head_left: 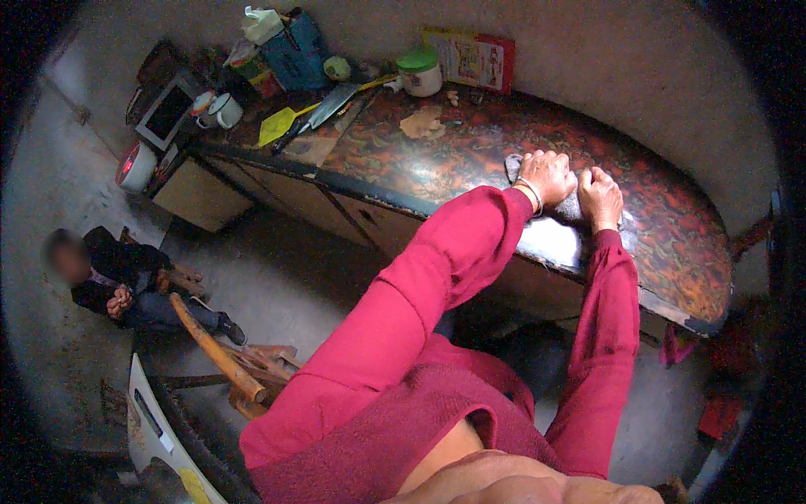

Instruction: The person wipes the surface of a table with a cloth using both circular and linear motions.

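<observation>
Plainly, the grey cloth lay to the right of the jar, toward the front edge of the table, directly under 2 hands. Its visible parts ran from just left of the left hand to beneath the right hand, so its long axis seemed to follow the table's length, though much of it was covered. Neither hand was nearer, as both touched it; the left hand sat closer to the jar. Each hand was curled narrow, its fingers closed on the bunched cloth; how hard they pressed could not be told.

Counted out, there was 1 cloth, and 1 bracelet on the left wrist. Left of the jar lay 1 yellow swatter and 1 knife, with 2 mugs farther left and 1 blue bag behind the swatter. Just right of the jar leaned 1 printed board. Well left of the jar, below table height, sat 1 other person.
</observation>
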Demonstrator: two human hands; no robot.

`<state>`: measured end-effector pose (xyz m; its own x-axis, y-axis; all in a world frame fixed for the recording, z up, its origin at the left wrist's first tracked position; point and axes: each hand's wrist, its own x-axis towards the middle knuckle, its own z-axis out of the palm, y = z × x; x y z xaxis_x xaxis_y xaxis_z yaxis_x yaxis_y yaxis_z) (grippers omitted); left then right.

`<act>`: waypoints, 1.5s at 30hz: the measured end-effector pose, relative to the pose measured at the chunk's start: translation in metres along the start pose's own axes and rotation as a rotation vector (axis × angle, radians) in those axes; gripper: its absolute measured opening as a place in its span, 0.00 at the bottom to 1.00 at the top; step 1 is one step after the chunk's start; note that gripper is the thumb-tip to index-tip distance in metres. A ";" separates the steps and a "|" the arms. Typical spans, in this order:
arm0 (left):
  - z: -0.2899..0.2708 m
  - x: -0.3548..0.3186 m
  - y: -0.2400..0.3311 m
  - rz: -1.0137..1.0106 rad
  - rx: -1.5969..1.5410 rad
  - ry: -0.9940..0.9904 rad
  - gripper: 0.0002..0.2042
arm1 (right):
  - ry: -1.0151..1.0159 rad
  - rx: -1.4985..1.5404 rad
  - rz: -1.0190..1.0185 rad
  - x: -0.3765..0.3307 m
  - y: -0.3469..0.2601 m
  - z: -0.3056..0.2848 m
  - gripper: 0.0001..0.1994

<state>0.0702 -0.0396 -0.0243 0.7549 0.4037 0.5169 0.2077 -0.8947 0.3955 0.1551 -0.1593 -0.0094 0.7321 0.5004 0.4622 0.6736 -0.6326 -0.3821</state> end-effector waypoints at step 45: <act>-0.017 -0.025 0.008 0.043 -0.020 -0.009 0.13 | 0.111 -0.031 -0.137 -0.030 -0.006 -0.011 0.14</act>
<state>0.0422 -0.0531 -0.0209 0.7683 0.3636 0.5268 0.1630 -0.9070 0.3882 0.1282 -0.1772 -0.0127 0.6168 0.5160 0.5943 0.7616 -0.5819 -0.2853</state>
